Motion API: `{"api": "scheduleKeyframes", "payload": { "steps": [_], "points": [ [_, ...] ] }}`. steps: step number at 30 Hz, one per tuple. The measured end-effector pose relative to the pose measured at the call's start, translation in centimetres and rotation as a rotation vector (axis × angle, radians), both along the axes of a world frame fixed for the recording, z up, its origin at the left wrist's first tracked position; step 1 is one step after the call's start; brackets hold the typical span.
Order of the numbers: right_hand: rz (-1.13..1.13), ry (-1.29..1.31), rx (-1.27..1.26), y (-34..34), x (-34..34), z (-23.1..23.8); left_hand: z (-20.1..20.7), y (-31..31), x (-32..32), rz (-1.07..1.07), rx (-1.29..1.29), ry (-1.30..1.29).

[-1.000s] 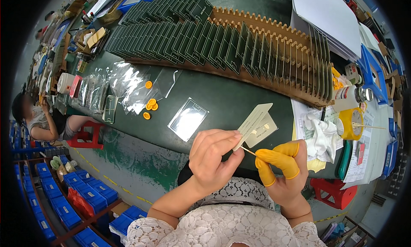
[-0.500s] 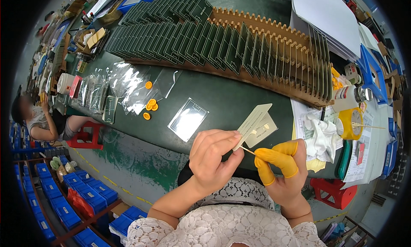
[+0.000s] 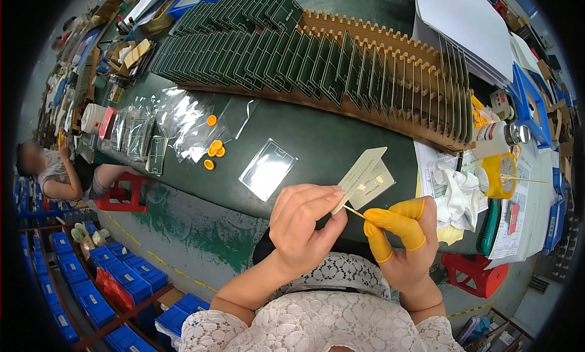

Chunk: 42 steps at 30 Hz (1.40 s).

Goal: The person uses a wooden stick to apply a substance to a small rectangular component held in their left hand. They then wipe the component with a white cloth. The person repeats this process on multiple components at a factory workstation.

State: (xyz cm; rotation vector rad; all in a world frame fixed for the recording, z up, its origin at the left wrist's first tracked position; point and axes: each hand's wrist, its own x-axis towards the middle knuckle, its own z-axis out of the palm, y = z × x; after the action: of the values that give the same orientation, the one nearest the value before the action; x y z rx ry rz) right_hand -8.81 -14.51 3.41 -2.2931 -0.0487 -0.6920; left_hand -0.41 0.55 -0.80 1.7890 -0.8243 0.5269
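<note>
My left hand pinches the near edge of a cream-coloured, two-panel card between thumb and fingers. The card's panels stand at an angle to each other, and small gold pieces sit near their join. Yellow finger cots cover some fingers of my right hand. Between its thumb and fingertips it grips a thin wooden stick, whose far end meets the card's edge beside my left fingertips. I cannot make out the stick's tip. Left of the card, a clear-wrapped flat sheet lies on the green table.
Across the back runs a notched brown rack with many dark green panels. Loose orange finger cots lie at the left. To the right are a crumpled white cloth, a yellow tape roll, a bottle and a green-handled tool.
My right hand and the stick have shifted very slightly. My left hand and the card stay in nearly the same place.
</note>
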Motion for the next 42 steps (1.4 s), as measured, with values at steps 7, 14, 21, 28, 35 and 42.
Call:
{"api": "scheduleKeyframes", "payload": {
  "steps": [7,14,21,28,35,42],
  "points": [
    [-0.005,0.0,0.024,0.1,-0.1,-0.1,-0.1,-0.1,0.0,0.0,-0.007,-0.001],
    [0.02,0.028,0.033,0.2,-0.1,-0.1,-0.5,0.0,0.1,-0.001,-0.025,0.005],
    [0.015,0.009,0.026,0.4,-0.2,-0.2,-0.6,0.0,0.0,0.003,-0.025,0.003],
    [0.057,-0.008,0.034,0.5,-0.2,-0.3,-0.3,0.1,-0.1,0.029,-0.006,0.044],
    [-0.033,-0.102,0.1,0.0,-0.3,-0.1,0.7,-0.3,0.1,0.1,-0.081,0.136],
    [-0.1,-0.13,0.104,-0.4,-1.2,-0.6,0.7,0.2,-0.2,0.151,-0.097,0.187]
  ]
}}
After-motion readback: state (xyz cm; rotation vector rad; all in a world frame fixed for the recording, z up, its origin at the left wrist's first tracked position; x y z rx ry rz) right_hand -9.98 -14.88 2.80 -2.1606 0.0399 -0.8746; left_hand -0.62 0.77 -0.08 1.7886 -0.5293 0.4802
